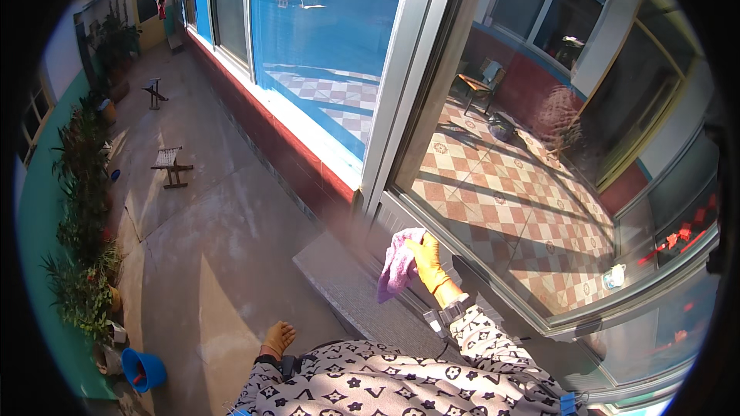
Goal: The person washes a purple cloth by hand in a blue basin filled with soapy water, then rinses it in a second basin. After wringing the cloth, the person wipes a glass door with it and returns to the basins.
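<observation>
My right hand (428,260), which looks gloved in orange, is closed on a pink cloth (398,265) that hangs down from its fingers. The cloth is in front of the grey lower part of a metal-framed glass door (478,263); whether it touches the frame I cannot tell. Low beside my body, my left hand (279,337) shows the same orange colour. Its fingers are loosely curled, with nothing visible in them. Patterned beige sleeves cover both arms, and a dark band circles each wrist.
A stone step (339,273) lies below the doorway. Left of it is a concrete yard with two small stools (171,166), a blue bucket (144,370) and a row of plants (79,154) along the green wall. Through the glass show a checkered tile floor (509,208) and a chair (482,85).
</observation>
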Motion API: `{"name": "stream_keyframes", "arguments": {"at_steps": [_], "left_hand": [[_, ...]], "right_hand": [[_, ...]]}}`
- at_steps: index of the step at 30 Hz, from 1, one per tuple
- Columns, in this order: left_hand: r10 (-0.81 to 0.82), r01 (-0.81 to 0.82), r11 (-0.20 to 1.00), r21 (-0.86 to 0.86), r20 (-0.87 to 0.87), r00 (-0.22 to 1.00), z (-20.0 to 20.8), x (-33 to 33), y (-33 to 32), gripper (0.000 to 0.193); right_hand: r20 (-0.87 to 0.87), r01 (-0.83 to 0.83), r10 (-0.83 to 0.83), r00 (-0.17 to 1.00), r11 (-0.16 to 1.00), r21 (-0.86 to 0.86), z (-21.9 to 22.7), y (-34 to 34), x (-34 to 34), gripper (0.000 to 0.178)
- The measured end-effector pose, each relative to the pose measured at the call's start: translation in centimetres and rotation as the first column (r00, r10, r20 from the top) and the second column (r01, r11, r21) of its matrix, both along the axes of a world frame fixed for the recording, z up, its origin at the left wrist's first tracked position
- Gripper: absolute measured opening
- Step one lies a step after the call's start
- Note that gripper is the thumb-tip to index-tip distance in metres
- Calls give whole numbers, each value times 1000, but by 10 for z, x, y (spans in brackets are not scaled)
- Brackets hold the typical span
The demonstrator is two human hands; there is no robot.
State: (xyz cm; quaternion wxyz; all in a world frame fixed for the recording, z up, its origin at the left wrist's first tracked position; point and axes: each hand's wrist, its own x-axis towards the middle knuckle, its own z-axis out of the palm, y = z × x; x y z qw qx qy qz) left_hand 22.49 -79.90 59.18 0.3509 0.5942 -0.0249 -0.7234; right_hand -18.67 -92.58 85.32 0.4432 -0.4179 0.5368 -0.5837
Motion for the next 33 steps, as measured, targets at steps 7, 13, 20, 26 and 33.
{"name": "stream_keyframes", "arguments": {"at_steps": [7,13,20,26,33], "left_hand": [[136,-137,990,24,53,989,6,43,45,37],[240,-239,971,32,-63,969,-9,67,39,35],[84,-90,995,-44,-126,989,-39,168,-49,33],[-264,283,895,-344,101,959,-37,262,-159,28],[87,-98,992,-83,-126,988,5,276,-230,35]], "right_hand": [[39,47,-43,998,993,-109,51,-54,18,15],[-224,99,-458,860,580,-809,260,-141,42,12],[-424,-237,-856,-297,496,-835,304,-219,80,32],[-584,-43,-741,-333,630,-775,252,-272,72,55],[-218,-64,-738,-638,333,-941,454,-260,51,36]]}}
